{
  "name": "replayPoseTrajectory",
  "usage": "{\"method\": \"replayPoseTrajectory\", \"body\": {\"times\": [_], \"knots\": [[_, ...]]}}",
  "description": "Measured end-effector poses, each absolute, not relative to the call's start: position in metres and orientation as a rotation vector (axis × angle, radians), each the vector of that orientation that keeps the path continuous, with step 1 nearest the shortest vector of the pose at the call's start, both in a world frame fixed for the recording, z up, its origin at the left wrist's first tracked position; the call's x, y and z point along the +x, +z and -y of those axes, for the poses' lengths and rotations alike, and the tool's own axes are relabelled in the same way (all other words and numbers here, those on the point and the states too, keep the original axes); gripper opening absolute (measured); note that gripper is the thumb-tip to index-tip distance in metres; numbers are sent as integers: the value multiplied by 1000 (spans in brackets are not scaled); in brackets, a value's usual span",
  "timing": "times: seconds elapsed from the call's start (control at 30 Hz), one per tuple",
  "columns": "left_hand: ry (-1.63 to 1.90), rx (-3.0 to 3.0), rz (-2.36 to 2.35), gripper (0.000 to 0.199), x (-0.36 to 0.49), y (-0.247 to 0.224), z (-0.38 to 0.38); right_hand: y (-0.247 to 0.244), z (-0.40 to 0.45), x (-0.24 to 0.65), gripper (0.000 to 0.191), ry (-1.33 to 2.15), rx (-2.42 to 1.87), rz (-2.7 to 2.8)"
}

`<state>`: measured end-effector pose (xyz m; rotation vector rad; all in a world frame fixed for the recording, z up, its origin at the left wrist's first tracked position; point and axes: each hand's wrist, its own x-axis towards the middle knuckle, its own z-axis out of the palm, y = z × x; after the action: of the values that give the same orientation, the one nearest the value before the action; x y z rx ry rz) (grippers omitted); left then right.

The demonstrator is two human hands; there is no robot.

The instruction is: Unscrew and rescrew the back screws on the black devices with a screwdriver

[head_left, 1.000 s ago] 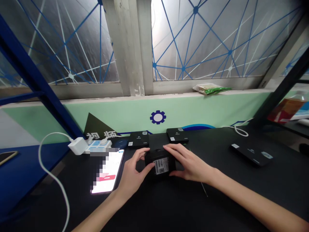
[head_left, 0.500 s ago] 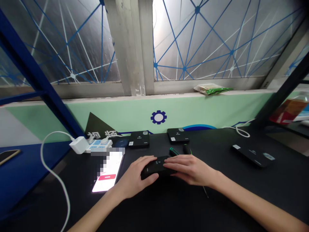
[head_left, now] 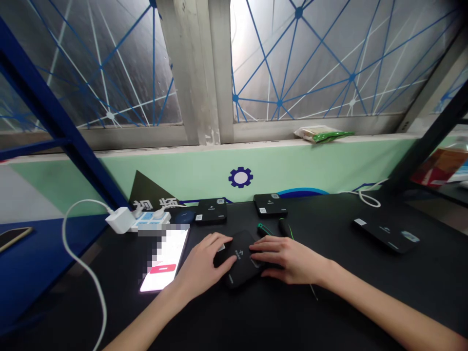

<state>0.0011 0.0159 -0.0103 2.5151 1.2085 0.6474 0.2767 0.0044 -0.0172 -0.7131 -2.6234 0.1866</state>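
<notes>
A flat black electronic box (head_left: 238,273) with small pale labels lies between my hands at the middle of the desk, its top face showing. My left hand (head_left: 204,261) grips the left side, thumb on top and fingers at the far left corner. On the right edge rest the bent fingers of my right hand (head_left: 290,258), partly covering a label. Just beyond that hand are a black-and-green tool handle (head_left: 283,227) and a green-ended tool (head_left: 263,229). A thin metal shaft (head_left: 313,292) shows below my right wrist.
Similar black boxes lie at the back left (head_left: 211,211), back centre (head_left: 270,204) and right (head_left: 386,236). A lit phone (head_left: 164,263) lies left of my left hand. Behind it are a power strip (head_left: 150,219), a white charger (head_left: 120,220) and its cable (head_left: 86,265).
The box between my hands has gone from tilted, with its top foreshortened, to lying flatter and turned at an angle. My hands have shifted only slightly, keeping contact.
</notes>
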Motion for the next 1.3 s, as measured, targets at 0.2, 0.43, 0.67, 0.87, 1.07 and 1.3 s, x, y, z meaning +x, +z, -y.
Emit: {"method": "replayPoseTrajectory", "body": {"times": [0.2,0.43,0.67,0.87,1.07,1.3], "knots": [[585,2640,-1454,20,4,-8,-11,-17,-8,276,28,30,-879,2523],[507,2864,-915,31,10,10,5,-19,-10,275,34,-168,-1293,2283],[400,2906,-904,47,4,1,-3,-23,-17,276,33,-134,-1530,2316],[487,2951,-986,30,9,-4,-4,-17,-14,272,39,-86,-1619,2293],[432,2872,-1420,25,12,4,6,-15,-12,273,28,-50,-1605,2311],[409,2843,-1300,4,13,-5,4,-13,-9,276,18,-66,-1598,2279]]}}
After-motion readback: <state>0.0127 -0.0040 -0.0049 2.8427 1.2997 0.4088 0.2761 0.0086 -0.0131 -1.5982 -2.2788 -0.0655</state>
